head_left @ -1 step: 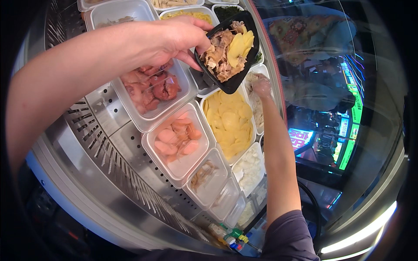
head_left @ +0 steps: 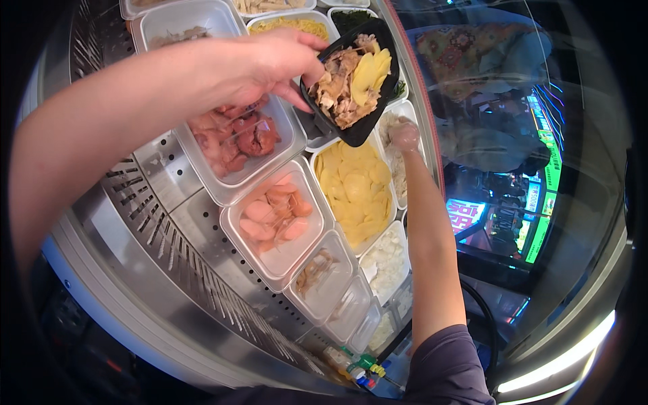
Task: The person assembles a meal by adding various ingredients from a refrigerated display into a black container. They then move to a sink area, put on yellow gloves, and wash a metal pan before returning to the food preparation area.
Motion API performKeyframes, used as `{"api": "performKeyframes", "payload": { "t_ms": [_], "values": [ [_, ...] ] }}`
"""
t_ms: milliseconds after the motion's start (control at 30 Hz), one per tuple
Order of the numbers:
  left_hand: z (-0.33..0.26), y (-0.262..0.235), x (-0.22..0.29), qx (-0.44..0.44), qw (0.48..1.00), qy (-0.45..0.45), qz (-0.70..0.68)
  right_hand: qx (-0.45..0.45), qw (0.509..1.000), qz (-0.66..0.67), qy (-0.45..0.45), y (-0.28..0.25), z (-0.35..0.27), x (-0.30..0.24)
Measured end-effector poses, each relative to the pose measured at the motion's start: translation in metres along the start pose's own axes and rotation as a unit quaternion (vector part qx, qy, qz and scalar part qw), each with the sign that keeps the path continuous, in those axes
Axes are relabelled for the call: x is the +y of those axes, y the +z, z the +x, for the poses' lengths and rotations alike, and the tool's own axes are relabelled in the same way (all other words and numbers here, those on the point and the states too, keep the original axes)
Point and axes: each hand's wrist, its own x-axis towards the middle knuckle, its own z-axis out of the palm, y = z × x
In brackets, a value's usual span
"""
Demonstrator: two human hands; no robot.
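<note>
My left hand (head_left: 287, 64) grips a black bowl (head_left: 358, 135) by its left side, thumb over the rim. Inside the bowl lie brown cooked meat pieces (head_left: 339, 91) and several yellow potato slices (head_left: 370, 74). The bowl is held over the food tubs, tilted toward me. To the right and a little lower, my right hand (head_left: 405, 137), in what looks like a thin clear glove, reaches into a narrow white tub of pale shredded food (head_left: 398, 172). Its fingers are buried in or hidden by that food. Just left of this tub stands a tub of yellow potato slices (head_left: 354, 189).
Around my hands sit tubs with dark red meat (head_left: 246, 138), pink sausage pieces (head_left: 277, 216), white chunks (head_left: 385, 263) and yellow strands (head_left: 290, 27). A perforated metal shelf (head_left: 196, 216) lies beneath them. Curved glass (head_left: 499, 88) closes the right side, with reflections in it.
</note>
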Motion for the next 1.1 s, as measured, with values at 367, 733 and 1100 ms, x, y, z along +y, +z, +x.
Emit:
{"api": "performKeyframes", "payload": {
  "t_ms": [367, 733, 1100],
  "values": [
    [0.03, 0.028, -0.029, -0.012, 0.997, -0.065, -0.044, 0.099, 0.65, 0.68, 0.324, -0.172, -0.048, 0.015],
    [0.05, 0.078, -0.052, -0.013, 0.991, -0.05, -0.123, -0.009, 0.766, 0.61, 0.205, -0.304, -0.057, -0.091],
    [-0.034, 0.029, -0.02, -0.029, 0.988, -0.053, -0.139, 0.052, 0.867, 0.493, 0.05, -0.308, -0.095, -0.197]
  ]
}}
